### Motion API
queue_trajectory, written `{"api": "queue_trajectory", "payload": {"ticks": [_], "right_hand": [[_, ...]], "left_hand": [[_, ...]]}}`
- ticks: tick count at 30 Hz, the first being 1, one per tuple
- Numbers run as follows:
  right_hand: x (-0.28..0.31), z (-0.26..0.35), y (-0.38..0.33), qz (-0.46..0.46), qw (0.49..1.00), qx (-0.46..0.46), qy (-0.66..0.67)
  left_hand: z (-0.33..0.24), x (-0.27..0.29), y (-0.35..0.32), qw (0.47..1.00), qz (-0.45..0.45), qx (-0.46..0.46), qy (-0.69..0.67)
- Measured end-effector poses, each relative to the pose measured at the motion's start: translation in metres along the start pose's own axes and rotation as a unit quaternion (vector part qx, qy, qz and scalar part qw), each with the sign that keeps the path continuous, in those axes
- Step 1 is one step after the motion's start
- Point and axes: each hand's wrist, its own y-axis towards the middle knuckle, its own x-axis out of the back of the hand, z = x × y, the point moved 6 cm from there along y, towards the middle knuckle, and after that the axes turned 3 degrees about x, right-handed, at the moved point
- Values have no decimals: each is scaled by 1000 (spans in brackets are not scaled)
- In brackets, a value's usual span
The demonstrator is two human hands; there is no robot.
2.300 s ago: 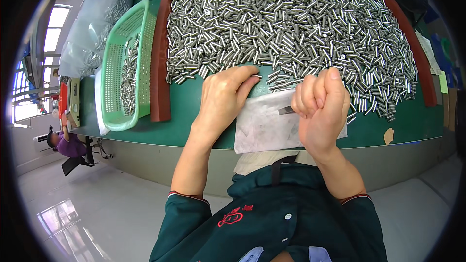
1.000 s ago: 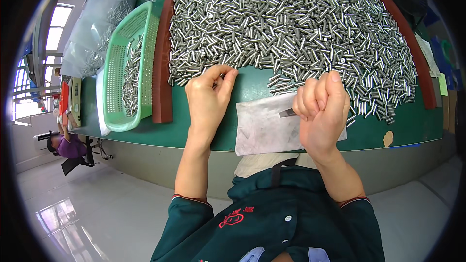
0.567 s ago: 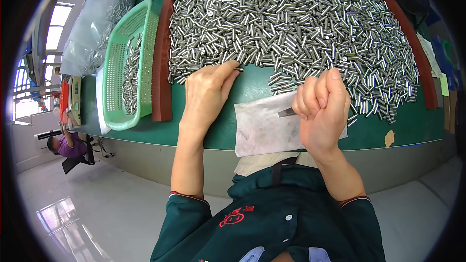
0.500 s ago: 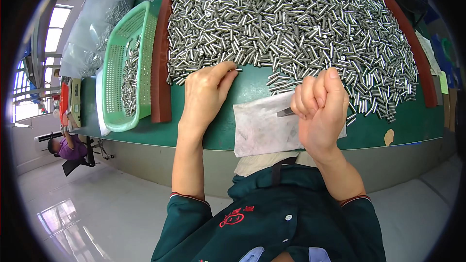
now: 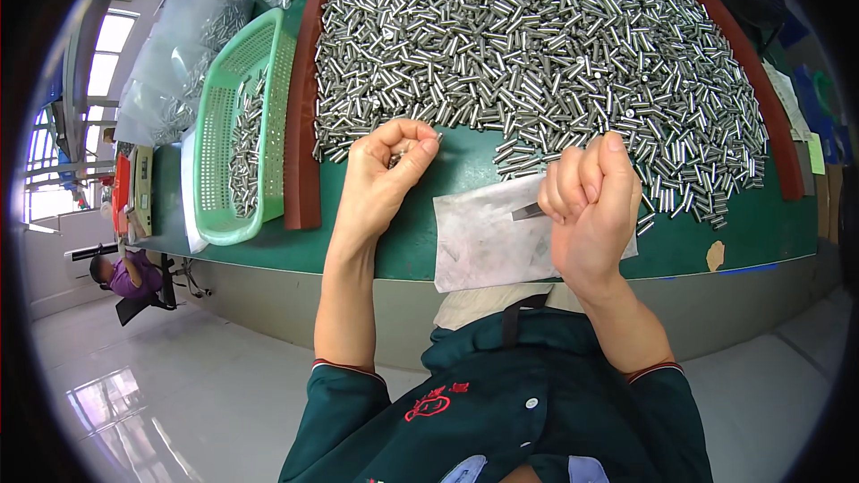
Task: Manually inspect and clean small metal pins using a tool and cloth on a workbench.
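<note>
Steel pins (image 5: pixel 396 160) at the heap's near edge, tucked in the left hand (image 5: pixel 376 174) — it just rolled over, so the palm stash shows. Right hand (image 5: pixel 595 210) grips a dark metal tool (image 5: pixel 528 212) — fist's unmoved over the white sheet (image 5: pixel 483 255).

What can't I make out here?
In the head view:
How many metal pins the left hand holds: its curled fingers cover them.
The rest of the dark metal tool: the right hand hides it.
The pin pile's far end: cut off by the top edge.
</note>
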Motion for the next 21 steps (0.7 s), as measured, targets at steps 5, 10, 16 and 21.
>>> {"api": "queue_trajectory", "payload": {"ticks": [5, 10, 16, 21], "right_hand": [[0, 1, 1, 2, 999, 12, -38], [0, 0, 1, 3, 999, 8, -36], [0, 1, 0, 5, 1000, 2, -30], [2, 2, 2, -9, 1000, 4, 3]], "left_hand": [[11, -3, 1, 969, 95, 79, -213], [13, -2, 1, 951, 109, 105, -271], [13, -3, 0, 935, 95, 142, -310], [15, -1, 2, 922, 122, 143, -338]]}}
